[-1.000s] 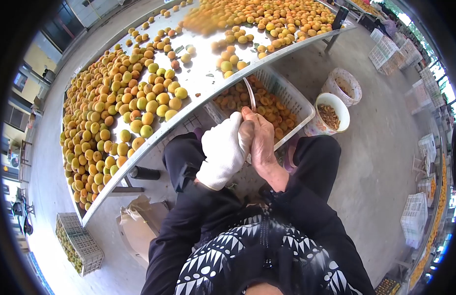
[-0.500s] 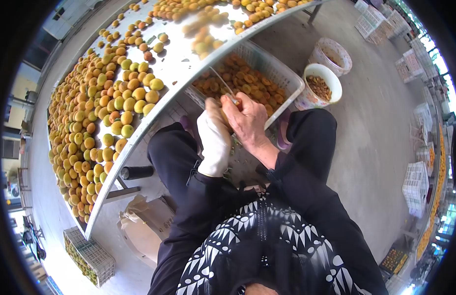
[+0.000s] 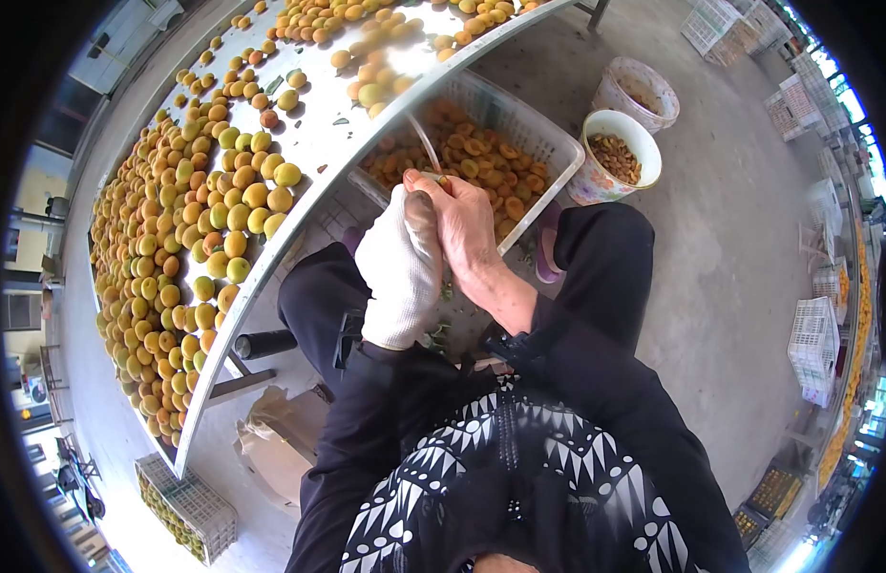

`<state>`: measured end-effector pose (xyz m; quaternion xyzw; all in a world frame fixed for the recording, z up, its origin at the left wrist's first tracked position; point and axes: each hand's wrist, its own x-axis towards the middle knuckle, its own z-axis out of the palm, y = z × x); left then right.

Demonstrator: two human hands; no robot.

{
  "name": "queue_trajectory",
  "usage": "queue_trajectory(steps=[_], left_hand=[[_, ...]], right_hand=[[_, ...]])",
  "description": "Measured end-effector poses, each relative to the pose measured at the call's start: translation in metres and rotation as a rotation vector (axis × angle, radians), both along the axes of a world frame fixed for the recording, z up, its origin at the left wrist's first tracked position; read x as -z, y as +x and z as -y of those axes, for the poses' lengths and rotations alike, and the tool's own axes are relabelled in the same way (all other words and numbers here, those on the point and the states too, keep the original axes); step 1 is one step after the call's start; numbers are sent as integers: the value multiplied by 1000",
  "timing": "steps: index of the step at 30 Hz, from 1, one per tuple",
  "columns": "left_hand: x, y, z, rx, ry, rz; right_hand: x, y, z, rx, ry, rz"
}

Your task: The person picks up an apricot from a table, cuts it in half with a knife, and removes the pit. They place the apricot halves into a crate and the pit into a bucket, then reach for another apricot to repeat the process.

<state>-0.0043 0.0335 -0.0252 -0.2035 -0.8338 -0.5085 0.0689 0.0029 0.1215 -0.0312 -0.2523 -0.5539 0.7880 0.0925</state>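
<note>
Here, in the head view, two hands meet above a crate of cut fruit, with a knife in the bare one.
The left hand (image 3: 400, 267), in a white knitted glove, has its grip curled together, thumb pressed against the bare right hand (image 3: 467, 229); what it encloses is hidden. The right hand's grip is clamped on a thin-bladed metal knife (image 3: 424, 143), whose blade points up and away towards the curved shiny metal surface (image 3: 319, 143). Both hands hover over the near edge of a white slatted plastic crate (image 3: 558, 167) filled with halved orange apricots (image 3: 481, 158), half tucked under the surface. Whole yellow-orange apricots (image 3: 204, 201) crowd the surface to the left. A white round bucket (image 3: 596, 186) of brown pits stands just beside the crate on the concrete floor, by the person's right knee.
</note>
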Motion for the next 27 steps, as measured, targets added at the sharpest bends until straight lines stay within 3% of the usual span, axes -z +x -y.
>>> queue_trajectory(steps=[2,5,12,23,26,27], left_hand=[[6,1,-5,-30,20,58],[12,3,-14,-64,402,257],[32,-5,-20,-96,531,442],[54,-7,-34,-63,829,785],[43,-3,-43,-230,967,903],[44,-5,-37,-155,972,1125]], right_hand=[[-2,2,3,148,440,-63],[2,2,2,191,538,-69],[11,-5,-7,176,909,-4],[31,-4,-17,209,1023,-14],[39,-1,-23,206,1078,-35],[40,0,-25,184,1118,-154]])
